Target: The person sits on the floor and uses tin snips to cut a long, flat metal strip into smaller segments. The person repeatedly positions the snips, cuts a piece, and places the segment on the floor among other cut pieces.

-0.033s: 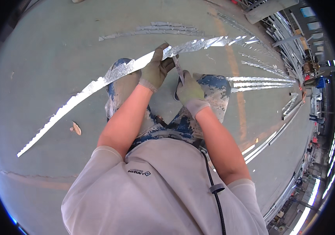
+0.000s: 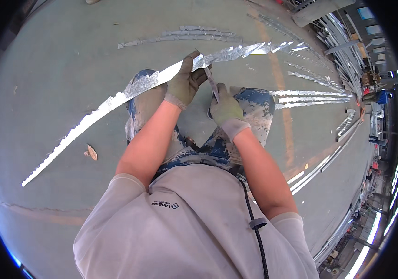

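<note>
A long, shiny metal strip (image 2: 97,113) with a ragged, notched edge runs slantwise across the view, passing over my left knee. My gloved left hand (image 2: 184,85) is closed on its middle, fingers wrapped near the edge. In my gloved right hand (image 2: 227,108) is a narrow flat metal tool (image 2: 212,83), whose exact kind I cannot make out. Its far tip reaches the strip's near edge beside my left fingertips; whether they touch is unclear.
Several similar notched strips (image 2: 199,33) lie on the floor beyond, with more strips (image 2: 313,100) to the right. A dry leaf (image 2: 91,152) lies at left. Stacked metal profiles (image 2: 341,51) stand far right. A black cord (image 2: 250,204) hangs down my shirt.
</note>
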Action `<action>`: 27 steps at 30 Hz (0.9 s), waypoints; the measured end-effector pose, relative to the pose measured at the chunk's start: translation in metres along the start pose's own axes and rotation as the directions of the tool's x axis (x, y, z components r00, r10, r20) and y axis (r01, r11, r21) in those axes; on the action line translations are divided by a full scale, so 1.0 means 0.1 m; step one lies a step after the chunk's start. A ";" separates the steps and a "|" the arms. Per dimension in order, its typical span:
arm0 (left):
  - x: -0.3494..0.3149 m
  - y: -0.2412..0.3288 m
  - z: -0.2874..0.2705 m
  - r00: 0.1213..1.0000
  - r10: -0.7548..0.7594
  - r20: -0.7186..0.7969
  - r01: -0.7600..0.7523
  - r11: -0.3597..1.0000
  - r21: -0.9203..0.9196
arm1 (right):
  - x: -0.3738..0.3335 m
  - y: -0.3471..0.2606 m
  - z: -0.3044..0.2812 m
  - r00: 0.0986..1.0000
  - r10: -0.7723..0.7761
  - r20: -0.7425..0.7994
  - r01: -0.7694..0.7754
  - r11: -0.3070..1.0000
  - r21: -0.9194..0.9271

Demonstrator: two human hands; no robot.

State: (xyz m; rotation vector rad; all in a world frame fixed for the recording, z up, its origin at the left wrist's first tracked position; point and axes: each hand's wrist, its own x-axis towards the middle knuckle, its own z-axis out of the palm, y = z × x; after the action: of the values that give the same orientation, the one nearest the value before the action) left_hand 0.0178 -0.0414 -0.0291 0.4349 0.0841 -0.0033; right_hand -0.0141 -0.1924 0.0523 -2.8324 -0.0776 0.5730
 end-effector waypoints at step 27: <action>-0.11 0.08 0.08 0.999 -0.033 -0.040 0.033 0.999 0.009 | 0.10 0.44 -0.32 0.562 -0.687 0.460 -0.656 -0.032 0.754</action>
State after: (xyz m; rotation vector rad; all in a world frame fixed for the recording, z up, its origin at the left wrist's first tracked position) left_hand 0.0076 -0.0377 -0.0177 0.4429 0.1303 -0.0277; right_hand 0.0071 -0.2415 0.0656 -0.6956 0.1189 1.2514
